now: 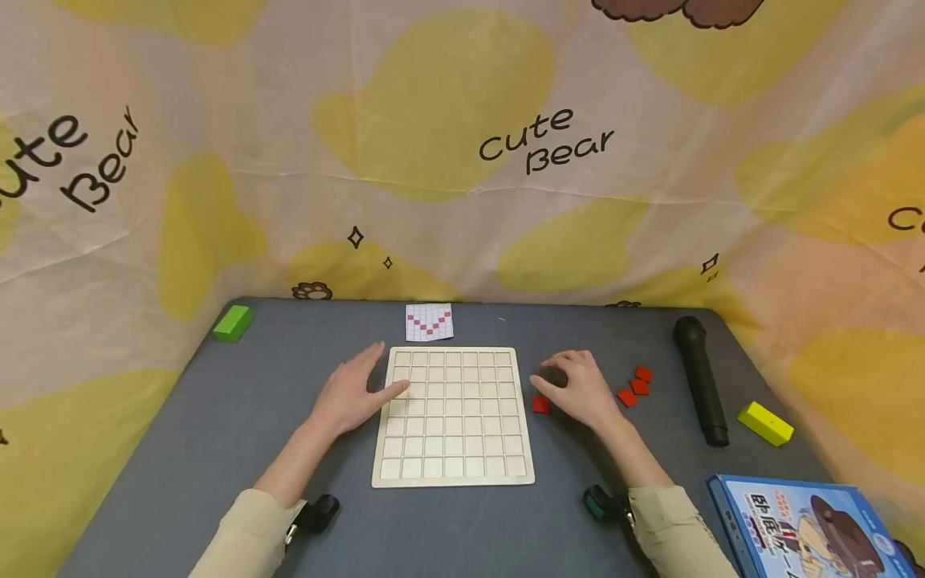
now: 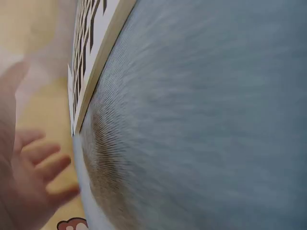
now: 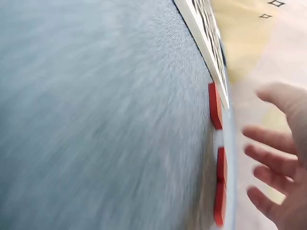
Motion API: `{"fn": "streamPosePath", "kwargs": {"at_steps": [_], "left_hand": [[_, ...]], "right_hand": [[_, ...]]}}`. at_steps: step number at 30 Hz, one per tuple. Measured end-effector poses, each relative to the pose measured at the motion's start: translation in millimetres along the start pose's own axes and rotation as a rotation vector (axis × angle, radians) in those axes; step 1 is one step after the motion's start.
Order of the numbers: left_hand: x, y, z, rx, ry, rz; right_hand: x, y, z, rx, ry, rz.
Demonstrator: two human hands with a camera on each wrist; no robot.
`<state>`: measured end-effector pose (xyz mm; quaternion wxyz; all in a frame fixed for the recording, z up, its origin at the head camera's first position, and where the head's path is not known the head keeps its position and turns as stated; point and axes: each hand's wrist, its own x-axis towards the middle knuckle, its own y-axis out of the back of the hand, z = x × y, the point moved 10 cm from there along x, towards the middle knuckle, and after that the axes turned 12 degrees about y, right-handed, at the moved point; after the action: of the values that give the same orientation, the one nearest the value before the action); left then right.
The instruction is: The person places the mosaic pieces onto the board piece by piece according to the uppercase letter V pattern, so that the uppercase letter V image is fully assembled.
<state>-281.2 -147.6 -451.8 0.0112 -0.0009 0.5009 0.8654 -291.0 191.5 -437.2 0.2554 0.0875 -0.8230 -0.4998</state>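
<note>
Blue box (image 1: 817, 526) fills the near right as an empty right hand (image 1: 580, 388), fingers apart, hovers by a red tile (image 1: 540, 405) right of the grid board (image 1: 454, 418); the left hand (image 1: 350, 394), fingers wide, overlaps its left edge. Tile pickup seems the step, calling next for a pinch.

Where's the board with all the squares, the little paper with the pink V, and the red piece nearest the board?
Board (image 1: 454, 419): head view, middle of its grid.
Little paper (image 1: 429, 323): head view, middle of its printed front.
Red piece (image 1: 540, 405): head view, middle of its top.
</note>
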Motion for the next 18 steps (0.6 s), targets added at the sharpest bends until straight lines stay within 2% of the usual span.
{"fn": "streamPosePath", "kwargs": {"at_steps": [4, 7, 12, 18], "left_hand": [[-29.2, -19.6, 4.8, -0.046, -0.105, -0.206], [-47.2, -27.2, 4.5, -0.015, -0.181, -0.282], [-62.4, -31.6, 0.1, 0.035, -0.25, -0.317], [-65.8, -33.1, 0.9, 0.085, -0.267, -0.297]], "right_hand": [[-15, 2, -12, 0.003, 0.119, -0.039], [-23, 2, -16, -0.019, 0.16, -0.044], [-27, 2, -15, -0.006, 0.162, -0.034], [-30, 2, -13, 0.007, 0.145, -0.03]]}}
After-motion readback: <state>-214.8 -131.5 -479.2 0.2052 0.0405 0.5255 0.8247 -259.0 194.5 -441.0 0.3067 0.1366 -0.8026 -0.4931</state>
